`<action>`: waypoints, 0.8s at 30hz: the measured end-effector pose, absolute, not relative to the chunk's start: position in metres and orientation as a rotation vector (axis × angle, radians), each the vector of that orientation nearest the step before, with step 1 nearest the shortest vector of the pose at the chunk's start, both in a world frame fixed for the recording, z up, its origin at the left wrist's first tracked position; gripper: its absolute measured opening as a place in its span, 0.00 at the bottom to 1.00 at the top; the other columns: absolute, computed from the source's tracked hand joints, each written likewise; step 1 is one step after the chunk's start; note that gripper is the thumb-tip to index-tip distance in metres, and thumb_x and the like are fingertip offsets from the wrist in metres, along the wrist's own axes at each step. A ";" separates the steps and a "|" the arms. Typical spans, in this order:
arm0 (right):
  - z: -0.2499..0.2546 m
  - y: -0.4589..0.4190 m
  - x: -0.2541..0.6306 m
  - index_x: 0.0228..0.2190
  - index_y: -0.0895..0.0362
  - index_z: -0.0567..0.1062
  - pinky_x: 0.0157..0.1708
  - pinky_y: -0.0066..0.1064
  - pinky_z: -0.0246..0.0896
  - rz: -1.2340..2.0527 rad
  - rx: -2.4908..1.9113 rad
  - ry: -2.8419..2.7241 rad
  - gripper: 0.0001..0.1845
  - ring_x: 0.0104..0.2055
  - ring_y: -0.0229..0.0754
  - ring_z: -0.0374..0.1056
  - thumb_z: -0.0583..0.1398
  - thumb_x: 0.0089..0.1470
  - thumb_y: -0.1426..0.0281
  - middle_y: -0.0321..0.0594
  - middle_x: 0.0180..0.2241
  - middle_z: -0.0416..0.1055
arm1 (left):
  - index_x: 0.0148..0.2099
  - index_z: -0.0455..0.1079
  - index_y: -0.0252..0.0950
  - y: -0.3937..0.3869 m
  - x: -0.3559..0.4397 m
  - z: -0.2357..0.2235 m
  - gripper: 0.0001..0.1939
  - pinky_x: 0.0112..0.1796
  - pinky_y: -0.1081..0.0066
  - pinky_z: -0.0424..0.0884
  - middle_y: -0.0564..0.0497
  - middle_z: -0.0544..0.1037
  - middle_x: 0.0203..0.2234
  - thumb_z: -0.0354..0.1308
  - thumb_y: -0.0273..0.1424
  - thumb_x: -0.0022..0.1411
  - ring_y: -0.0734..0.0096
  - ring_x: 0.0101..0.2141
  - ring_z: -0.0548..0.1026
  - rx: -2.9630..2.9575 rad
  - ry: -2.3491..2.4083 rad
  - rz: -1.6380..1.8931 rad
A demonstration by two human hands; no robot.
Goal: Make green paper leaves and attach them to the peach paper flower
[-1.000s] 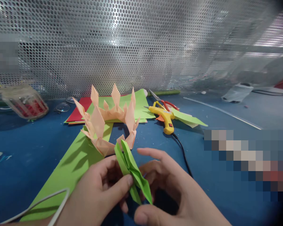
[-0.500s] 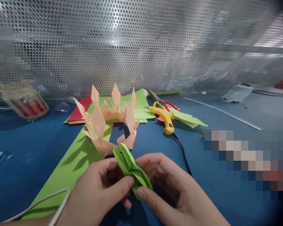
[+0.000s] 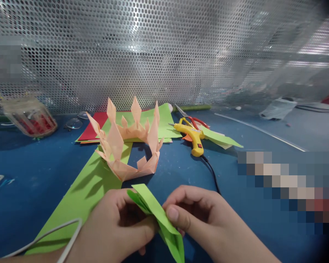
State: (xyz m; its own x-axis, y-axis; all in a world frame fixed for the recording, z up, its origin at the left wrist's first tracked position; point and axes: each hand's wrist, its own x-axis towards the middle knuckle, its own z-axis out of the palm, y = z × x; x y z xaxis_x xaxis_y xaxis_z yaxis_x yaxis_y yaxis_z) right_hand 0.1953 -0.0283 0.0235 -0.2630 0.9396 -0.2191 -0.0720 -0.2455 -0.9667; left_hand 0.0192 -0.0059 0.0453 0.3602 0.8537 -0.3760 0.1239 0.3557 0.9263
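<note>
A folded piece of bright green paper [image 3: 155, 210] is between my two hands, low in the middle of the view. My left hand [image 3: 123, 226] grips its left side, thumb on top and the other fingers partly hidden beneath. At its right edge, my right hand [image 3: 199, 215] pinches the paper between thumb and forefinger. Just beyond the hands stands a peach paper crown [image 3: 131, 170] with several pointed folded tips. A long green paper sheet [image 3: 79, 197] lies under the crown's left side and my left forearm.
Behind the crown lie stacked green and red sheets [image 3: 166, 120]. A yellow glue gun [image 3: 190, 133] with a black cord rests right of them, against red-handled scissors [image 3: 196, 121]. A glass jar [image 3: 31, 118] and eyeglasses [image 3: 74, 124] are at left. A white cable [image 3: 57, 228] crosses my left forearm.
The green paper has been turned, and its folds are pressed into a flatter, longer strip. My right thumb has moved up onto its right edge.
</note>
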 end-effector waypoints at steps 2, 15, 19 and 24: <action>0.025 -0.029 0.195 0.25 0.54 0.75 0.30 0.23 0.62 1.663 -1.140 -1.147 0.17 0.24 0.33 0.57 0.74 0.46 0.58 0.27 0.21 0.63 | 0.21 0.73 0.36 -0.006 0.020 0.044 0.08 0.21 0.80 0.64 0.60 0.69 0.17 0.70 0.26 0.44 0.79 0.18 0.63 1.085 1.089 0.635; 0.025 -0.031 0.193 0.25 0.54 0.75 0.32 0.26 0.64 1.738 -1.175 -1.164 0.19 0.24 0.34 0.61 0.74 0.44 0.56 0.29 0.21 0.66 | 0.22 0.72 0.38 -0.006 0.018 0.044 0.05 0.23 0.77 0.70 0.57 0.75 0.16 0.66 0.25 0.44 0.73 0.20 0.73 1.101 1.136 0.600; 0.021 -0.034 0.191 0.29 0.53 0.75 0.36 0.27 0.65 1.851 -1.081 -1.090 0.19 0.31 0.37 0.71 0.76 0.42 0.59 0.32 0.26 0.76 | 0.22 0.72 0.38 -0.006 0.019 0.043 0.05 0.23 0.77 0.71 0.58 0.74 0.15 0.65 0.25 0.44 0.75 0.18 0.72 1.107 1.136 0.629; 0.015 -0.036 0.188 0.32 0.53 0.75 0.33 0.25 0.61 1.819 -1.090 -1.060 0.18 0.31 0.35 0.73 0.76 0.42 0.68 0.30 0.27 0.78 | 0.26 0.72 0.37 -0.007 0.021 0.038 0.02 0.20 0.79 0.67 0.59 0.73 0.15 0.60 0.28 0.45 0.79 0.17 0.69 1.110 1.117 0.666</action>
